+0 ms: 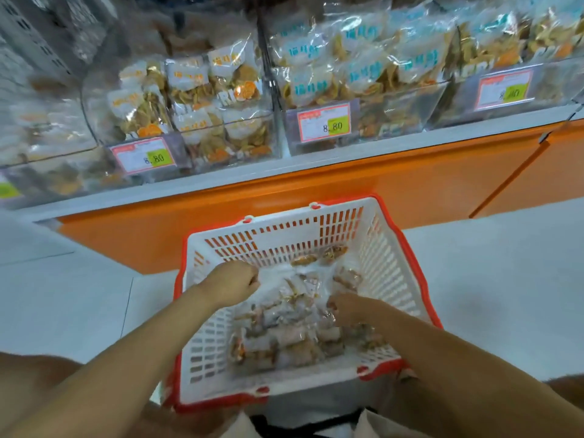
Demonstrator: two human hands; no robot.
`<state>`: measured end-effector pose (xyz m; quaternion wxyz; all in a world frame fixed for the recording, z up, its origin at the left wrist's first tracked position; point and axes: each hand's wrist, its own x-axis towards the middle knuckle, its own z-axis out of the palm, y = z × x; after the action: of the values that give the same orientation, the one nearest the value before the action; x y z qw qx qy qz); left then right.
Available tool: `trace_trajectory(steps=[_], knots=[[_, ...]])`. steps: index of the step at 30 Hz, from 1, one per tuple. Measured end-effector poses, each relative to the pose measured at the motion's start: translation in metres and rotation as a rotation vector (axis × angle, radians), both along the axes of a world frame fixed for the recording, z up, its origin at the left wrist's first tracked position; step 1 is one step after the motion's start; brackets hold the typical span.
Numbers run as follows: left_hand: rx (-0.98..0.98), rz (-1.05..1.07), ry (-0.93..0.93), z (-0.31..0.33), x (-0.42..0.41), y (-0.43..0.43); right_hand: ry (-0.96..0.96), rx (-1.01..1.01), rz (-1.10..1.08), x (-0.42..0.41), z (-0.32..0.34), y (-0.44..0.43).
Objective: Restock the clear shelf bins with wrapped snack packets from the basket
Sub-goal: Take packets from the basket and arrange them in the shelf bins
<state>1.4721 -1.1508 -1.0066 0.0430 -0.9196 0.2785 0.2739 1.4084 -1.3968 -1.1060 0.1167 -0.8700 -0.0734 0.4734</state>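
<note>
Both hands are down inside a white slotted basket [284,238] with a red rim. Its long axis runs away from the person toward the orange shelf base [316,184] beyond the hands. The left hand [232,281] is curled into a fist, pinching the edge of the clear wrapping of the snack packets [284,330]. The right hand [346,306] presses among the same packets; its fingers are buried, so its grip cannot be told. The packets lie heaped between and below the hands, pointing every which way, with two or three loose ones just past the fingertips near the far wall. Above and beyond the hands, clear shelf bins [202,121] stand in a row, filled with bagged snacks, each fronted by a price label [143,156].
</note>
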Motion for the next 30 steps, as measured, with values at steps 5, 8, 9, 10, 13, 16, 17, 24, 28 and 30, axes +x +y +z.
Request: trace_trajectory(steps=[5,8,9,10,13,16,17,24,28,30], knots=[[0.145,0.114,0.051,-0.024,-0.010,0.055,-0.063,-0.052,-0.006,-0.019,-0.036,0.011],[0.097,0.184,0.054,-0.028,-0.011,0.061,-0.083,-0.083,0.019,-0.015,-0.039,0.003],[0.061,0.239,0.064,-0.029,-0.011,0.060,-0.094,-0.098,0.028,-0.011,-0.035,0.001],[0.012,0.308,0.086,-0.031,-0.010,0.059,-0.109,-0.100,0.038,-0.004,-0.028,-0.001],[-0.209,0.572,0.224,-0.028,-0.009,0.045,-0.256,-0.017,-0.080,0.028,0.016,0.000],[-0.524,0.914,0.527,-0.007,-0.015,0.014,-0.585,0.102,-0.107,0.050,0.082,0.010],[-0.630,1.008,0.669,0.003,-0.016,0.002,-0.700,0.142,-0.081,0.051,0.102,0.016],[-1.586,1.231,0.905,0.072,-0.013,-0.034,-1.441,0.484,0.324,0.015,0.177,0.050],[-1.567,1.125,0.794,0.094,-0.008,-0.022,-1.388,0.547,0.236,0.018,0.184,0.050],[-1.534,1.055,0.727,0.107,-0.007,-0.017,-1.322,0.600,0.052,0.022,0.192,0.049]])
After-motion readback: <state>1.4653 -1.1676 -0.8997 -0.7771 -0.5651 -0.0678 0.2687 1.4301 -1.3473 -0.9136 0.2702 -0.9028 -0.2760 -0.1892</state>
